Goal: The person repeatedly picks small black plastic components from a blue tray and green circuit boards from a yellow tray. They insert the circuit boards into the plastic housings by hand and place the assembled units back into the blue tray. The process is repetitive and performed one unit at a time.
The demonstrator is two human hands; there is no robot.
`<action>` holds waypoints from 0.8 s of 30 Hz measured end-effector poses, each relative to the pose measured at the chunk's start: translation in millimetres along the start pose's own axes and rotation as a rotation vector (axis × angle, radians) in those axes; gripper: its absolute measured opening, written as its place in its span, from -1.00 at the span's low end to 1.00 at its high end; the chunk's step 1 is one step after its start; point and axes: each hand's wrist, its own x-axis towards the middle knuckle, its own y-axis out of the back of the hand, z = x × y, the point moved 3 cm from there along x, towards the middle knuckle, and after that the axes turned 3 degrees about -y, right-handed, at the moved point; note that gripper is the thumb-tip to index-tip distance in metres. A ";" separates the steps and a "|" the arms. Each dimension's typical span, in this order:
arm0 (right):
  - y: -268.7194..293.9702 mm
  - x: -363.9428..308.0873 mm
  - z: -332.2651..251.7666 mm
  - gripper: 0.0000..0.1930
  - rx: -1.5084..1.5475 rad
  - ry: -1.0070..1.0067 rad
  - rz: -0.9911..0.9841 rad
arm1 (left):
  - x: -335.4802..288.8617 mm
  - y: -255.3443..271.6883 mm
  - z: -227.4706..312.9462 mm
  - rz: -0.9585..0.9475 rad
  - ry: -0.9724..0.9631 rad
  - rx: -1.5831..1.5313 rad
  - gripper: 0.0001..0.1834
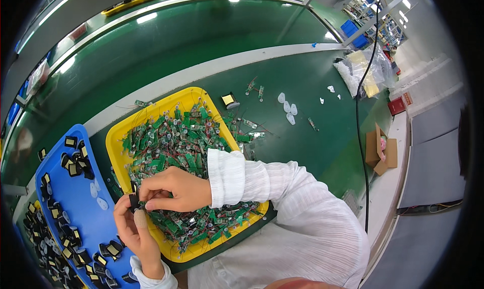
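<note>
Left hand (132, 229): enters from the lower left of the frame, palm up, fingers curled; thumb and fingers grip a small black component (134, 201) at lower left of centre, just above the near left corner of the yellow tray (117, 134). Right hand (174, 189): reaches across from the right in a white sleeve (262, 188); its fingertips are pinched narrow on the same black component, touching the left hand's fingers.

Yellow tray: centre left of the frame, on the green work surface (322, 138); filled with a heap of small green circuit boards (176, 143) with thin wires attached. Blue tray (65, 188): lower left, just beside the yellow tray; holds many small black parts with yellow faces (70, 168) and a few pale oval pieces.

Upper centre, beyond the yellow tray: several loose circuit boards, one black-and-yellow part (229, 100), and white oval pieces (287, 108) scattered on the green surface. Upper right: a clear plastic bag (365, 70); a black cable (359, 138) hangs down the right side; a small open cardboard box (379, 150) sits at right of centre.
</note>
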 end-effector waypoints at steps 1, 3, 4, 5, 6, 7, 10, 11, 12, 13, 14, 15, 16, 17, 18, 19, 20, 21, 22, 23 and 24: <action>-0.3 -0.1 1.0 -0.88 0.011 -0.006 -0.006 | 0.2 -0.5 0.9 0.002 -0.026 0.015 -0.78; 0.4 1.0 -0.4 -0.88 0.023 -0.026 -0.024 | 2.3 -4.0 5.8 -0.012 -0.077 0.029 -0.79; 0.7 1.1 -1.1 -0.88 0.028 -0.037 -0.032 | 3.1 -5.1 7.9 -0.020 -0.104 0.034 -0.80; 0.4 0.8 -1.5 -0.88 0.028 -0.025 -0.024 | 2.7 -4.8 8.7 -0.019 -0.110 0.036 -0.81; -0.4 0.7 -1.6 -0.88 0.030 -0.011 -0.016 | 2.1 -4.4 9.8 -0.018 -0.116 0.040 -0.81; -1.1 0.3 -1.6 -0.88 0.032 0.002 -0.008 | 1.4 -4.4 10.1 -0.017 -0.122 0.045 -0.81; -3.0 0.2 -3.5 -0.87 0.021 0.046 -0.001 | -0.2 -3.3 9.0 -0.008 -0.163 0.064 -0.81; -3.6 -0.1 -4.9 -0.87 0.010 0.059 0.001 | -0.8 -3.3 9.7 -0.004 -0.173 0.073 -0.81; -3.7 -0.3 -6.3 -0.87 0.000 0.073 0.003 | -1.0 -3.8 10.4 -0.001 -0.183 0.083 -0.81; -3.7 -0.7 -7.3 -0.87 -0.011 0.087 0.005 | -1.0 -4.3 11.2 0.002 -0.193 0.092 -0.80; -3.7 -1.1 -7.6 -0.87 -0.012 0.095 0.005 | -0.6 -4.6 11.6 0.001 -0.194 0.090 -0.81; -4.1 -1.6 -7.7 -0.87 -0.011 0.101 0.007 | -0.2 -4.4 11.9 -0.001 -0.193 0.089 -0.81; -4.4 -2.1 -7.6 -0.87 -0.011 0.108 0.009 | 0.2 -4.2 11.9 -0.004 -0.193 0.088 -0.81; -3.9 -2.5 -7.6 -0.87 -0.036 0.131 0.011 | 0.4 -4.2 11.3 -0.011 -0.198 0.062 -0.81; -3.3 -2.5 -7.1 -0.87 -0.059 0.155 0.015 | 0.2 -3.3 10.6 -0.019 -0.205 0.039 -0.80; -2.3 -2.6 -6.6 -0.86 -0.083 0.179 0.019 | 0.2 -2.9 10.0 -0.027 -0.210 0.016 -0.80; -1.1 -2.7 -5.1 -0.86 -0.099 0.177 0.023 | 1.3 -3.4 9.7 -0.026 -0.206 0.029 -0.80; -0.7 -1.8 -4.2 -0.86 -0.114 0.174 0.027 | 3.2 -3.0 9.8 -0.025 -0.201 0.043 -0.79; 0.5 0.5 -5.3 -0.86 -0.129 0.172 0.030 | 4.6 -2.2 9.6 -0.023 -0.196 0.056 -0.79; 3.7 -0.6 -7.0 -0.87 -0.141 0.063 -0.020 | 5.2 -0.5 6.0 -0.027 -0.114 0.052 -0.70; 3.8 0.5 -6.8 -0.87 -0.114 0.058 -0.010 | 4.0 1.1 6.2 -0.027 -0.120 0.037 -0.67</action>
